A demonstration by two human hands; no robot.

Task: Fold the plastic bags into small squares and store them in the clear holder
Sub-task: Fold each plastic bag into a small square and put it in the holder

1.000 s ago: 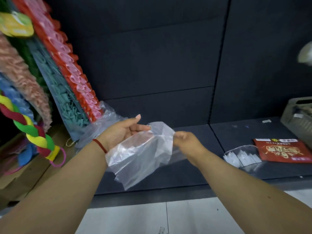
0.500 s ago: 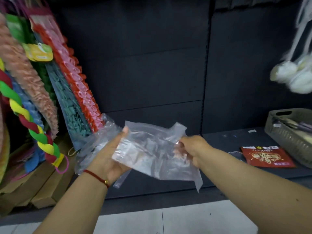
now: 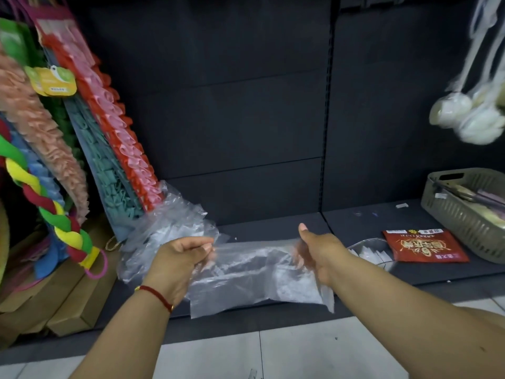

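A: Listing from the far left, we are seeing hanging goods: a braided rope in green, yellow and red, then a red and pink ruffled strip leaning against the dark shelf back.

B: Next we are noting a heap of loose plastic bags lying on the shelf at the foot of those strips. What is the left hand doing?

A: We are pinching one end of the plastic bag with the left hand, fingers curled round the film, a red cord bracelet on the wrist.

B: And we are gripping the other end with the right hand, thumb sticking up, the bag stretching between both hands in front of the shelf edge.

A: Right of that, we are recording the clear holder sitting on the shelf with folded white pieces inside, a red packet just beside it, and a grey basket at the far right.
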